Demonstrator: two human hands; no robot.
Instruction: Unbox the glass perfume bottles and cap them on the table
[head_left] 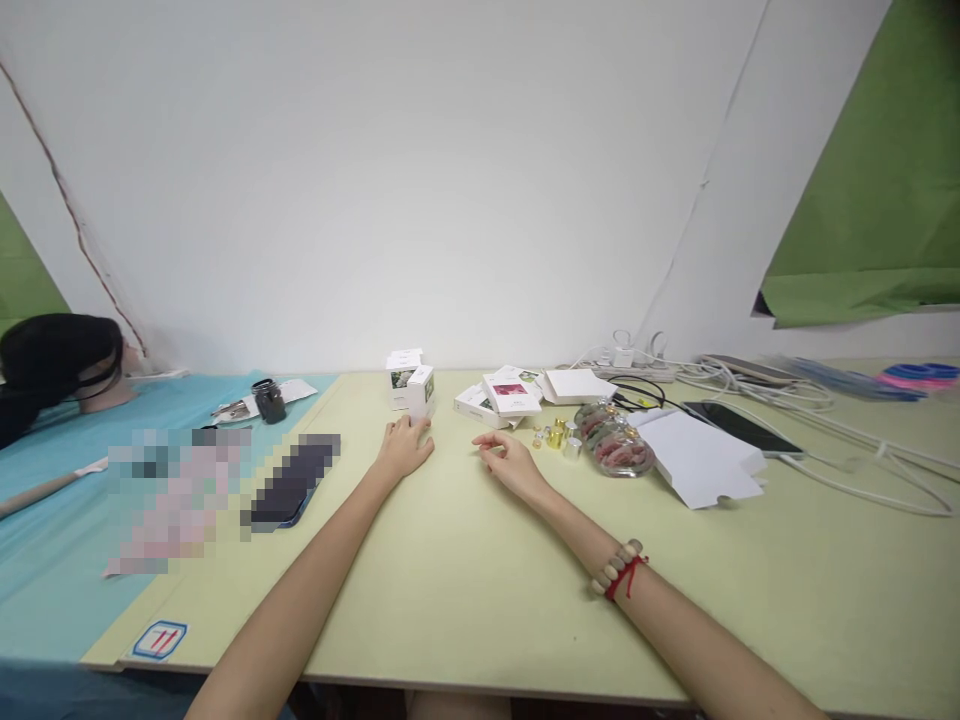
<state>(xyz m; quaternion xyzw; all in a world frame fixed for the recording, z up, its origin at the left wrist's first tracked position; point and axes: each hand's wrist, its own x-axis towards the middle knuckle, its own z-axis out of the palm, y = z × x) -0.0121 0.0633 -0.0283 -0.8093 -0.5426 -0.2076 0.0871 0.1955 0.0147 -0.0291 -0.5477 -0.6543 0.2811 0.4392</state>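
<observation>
My left hand (405, 447) rests on the pale green table (465, 580), its fingertips touching the base of a small white box (421, 392) that stands upright. A second white box (402, 375) stands just behind it. My right hand (508, 462) lies a little to the right with fingers loosely curled and pinched; anything in them is too small to see. Its wrist wears a bead bracelet with a red cord (621, 571). Small gold and silver caps (556, 438) lie just beyond the right hand.
Flat white cartons (510, 395), a clear dish of reddish items (621, 450), folded white card (701, 458), a dark phone (742, 428), cables and a power strip (630, 362) fill the right. A phone (292, 482), a jar (269, 400) and a mannequin head (56, 365) sit left.
</observation>
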